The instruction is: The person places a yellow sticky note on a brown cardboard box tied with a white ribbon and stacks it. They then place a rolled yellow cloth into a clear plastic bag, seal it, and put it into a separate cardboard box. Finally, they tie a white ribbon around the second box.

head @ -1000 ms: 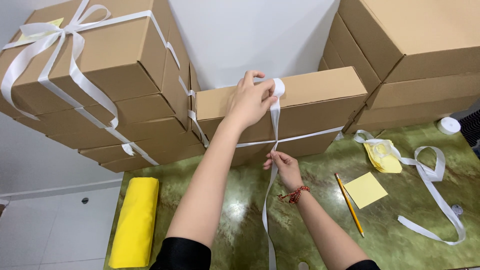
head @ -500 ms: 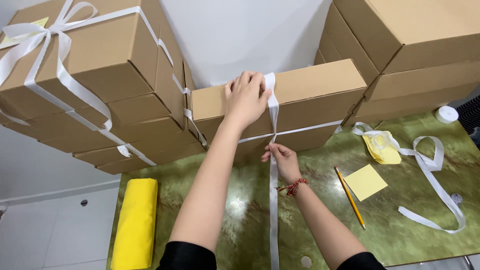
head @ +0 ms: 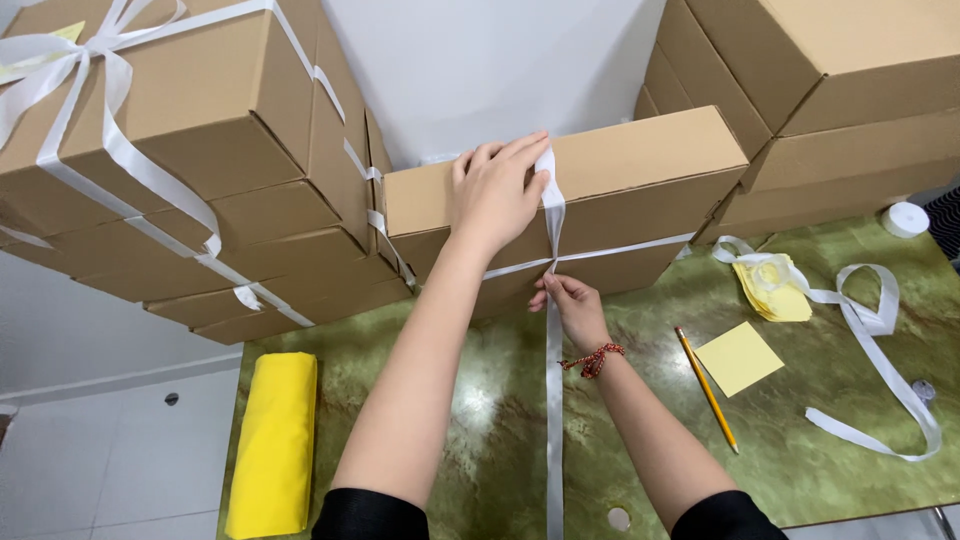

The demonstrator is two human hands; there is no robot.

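Two hands on one flat brown cardboard box (head: 640, 180) here. The right hand (head: 572, 305) is closed, pinching the white satin ribbon (head: 553, 400) right where its two bands cross on the box's front face. The left hand (head: 495, 195) lies flat and open on the box's top edge, fingers pressing the same ribbon down. That box sits at 12 o'clock on the green marble-look table (head: 480, 400).

At 10 o'clock there's a leaning stack of ribbon-tied brown boxes (head: 200, 150), at 2 o'clock a pile of plain brown boxes (head: 830, 90). At 3 o'clock: one yellow pencil (head: 707, 388), one square yellow sticky note (head: 740, 357), a loose white ribbon strip (head: 880, 350), and a small white ribbon roll (head: 906, 218). One rolled yellow cloth (head: 272, 445) lies at 8 o'clock.
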